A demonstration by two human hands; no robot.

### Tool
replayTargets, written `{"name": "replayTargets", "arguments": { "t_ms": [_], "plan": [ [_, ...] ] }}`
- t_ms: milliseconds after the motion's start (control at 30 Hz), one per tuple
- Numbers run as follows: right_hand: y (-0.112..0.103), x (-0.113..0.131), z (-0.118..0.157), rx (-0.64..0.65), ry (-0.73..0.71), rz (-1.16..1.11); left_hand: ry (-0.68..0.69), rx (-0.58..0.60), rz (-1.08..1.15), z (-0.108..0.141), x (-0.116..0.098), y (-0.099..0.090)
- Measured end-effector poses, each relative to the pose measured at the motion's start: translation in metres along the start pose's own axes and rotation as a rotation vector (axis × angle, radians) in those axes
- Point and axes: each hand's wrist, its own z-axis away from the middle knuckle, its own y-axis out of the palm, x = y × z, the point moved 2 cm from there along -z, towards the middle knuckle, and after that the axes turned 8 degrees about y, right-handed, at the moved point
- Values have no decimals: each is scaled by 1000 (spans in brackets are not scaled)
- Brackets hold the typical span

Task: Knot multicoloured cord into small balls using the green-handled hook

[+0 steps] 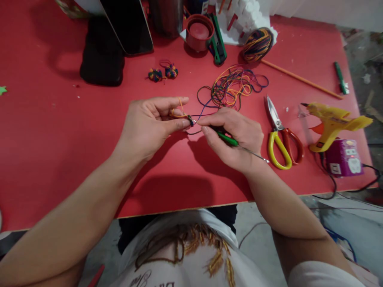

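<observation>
My left hand (149,121) pinches a small dark crochet piece (190,119) between thumb and fingers, with orange yarn looped over its index finger. Closed round a crochet hook (228,138) with a green grip is my right hand (235,133); the hook's tip meets the crochet piece, and its other metal end sticks out toward the wrist. Loose multicoloured yarn (231,87) lies tangled just beyond both hands, and strands run from it to the piece. Farther back sits a wound yarn ball (257,44). Two small finished-looking crochet pieces (163,73) lie behind my left hand.
Scissors (279,135) with yellow and red handles lie right of my right hand. Beyond them are a yellow glue gun (332,119), a purple box (344,157) and cables. A wooden stick (302,79), green cutter (218,40), red pot (199,32) and phone (128,26) stand or lie farther back.
</observation>
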Motion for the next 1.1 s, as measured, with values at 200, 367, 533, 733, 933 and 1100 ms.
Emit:
{"name": "replayTargets", "arguments": {
  "t_ms": [200, 367, 533, 733, 933, 1100],
  "plan": [
    [-13, -5, -7, 115, 147, -89, -2, 39, -35, 2, -3, 0],
    [-19, -10, -10, 139, 238, -140, -24, 74, -73, 3, -2, -1],
    [-24, -10, -13, 197, 334, -263, -31, 107, -98, 3, -3, 0],
    [-24, -20, -16, 231, 487, -486, -17, 130, -83, 5, -7, 2],
    [-12, -23, -14, 314, 579, -834, -42, 169, 22, 8, -9, 4],
    [-6, -22, -12, 274, 596, -853, -16, 166, 111, 10, -5, 5]
  ]
}}
